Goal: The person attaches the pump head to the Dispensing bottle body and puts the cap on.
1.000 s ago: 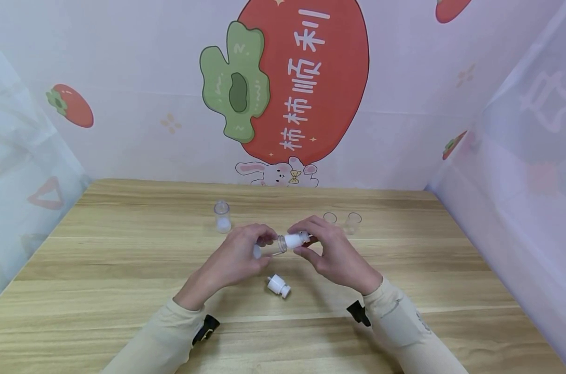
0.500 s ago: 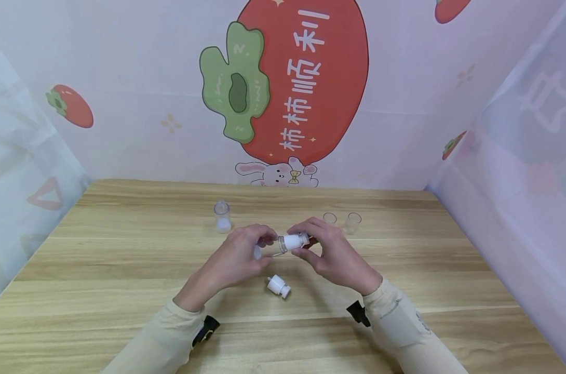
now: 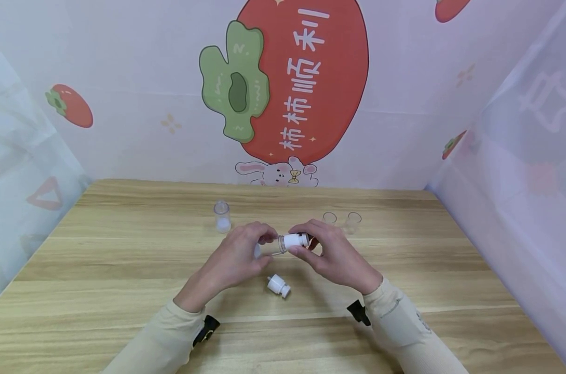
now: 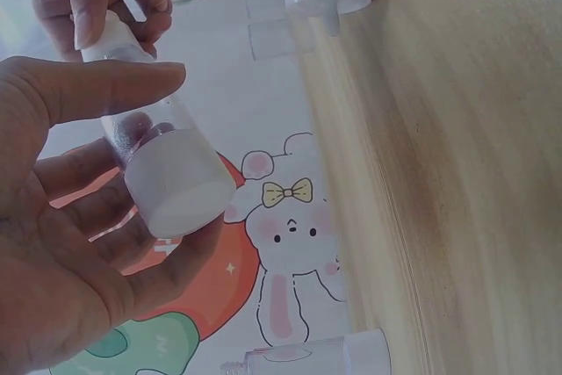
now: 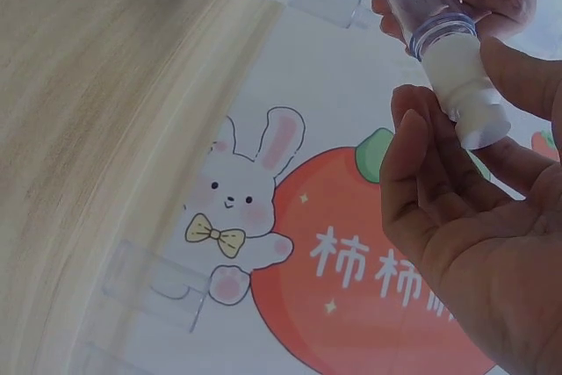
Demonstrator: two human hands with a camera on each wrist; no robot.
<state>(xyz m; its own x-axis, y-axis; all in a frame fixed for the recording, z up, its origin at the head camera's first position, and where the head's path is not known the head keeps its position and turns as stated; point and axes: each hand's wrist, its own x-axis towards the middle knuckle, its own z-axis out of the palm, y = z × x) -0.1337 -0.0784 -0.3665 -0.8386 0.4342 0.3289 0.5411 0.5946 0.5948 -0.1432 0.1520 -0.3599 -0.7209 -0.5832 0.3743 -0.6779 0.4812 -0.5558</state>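
Observation:
My left hand point(image 3: 242, 253) holds a small clear bottle point(image 4: 180, 177) with a white base, tilted above the table, its mouth toward my right hand. In the left wrist view the thumb lies along one side of it and the fingers are curled under the other. My right hand point(image 3: 332, 255) grips a white pump top point(image 5: 461, 76) between thumb and fingers, right at the bottle's threaded neck. The pump top and bottle are in line. A second white pump top point(image 3: 279, 285) lies on its side on the table, in front of both hands.
Another clear bottle point(image 3: 222, 215) with a white bottom stands on the wooden table point(image 3: 124, 259), behind my left hand. Two clear cylindrical covers point(image 3: 353, 222) stand behind my right hand. A printed cloth wall point(image 3: 147, 145) borders the table at the back and sides.
My right fingers and thumb have shifted slightly around the pump top, and its outer end now shows from a different side. The bottle, left hand and loose pump top stay nearly in place.

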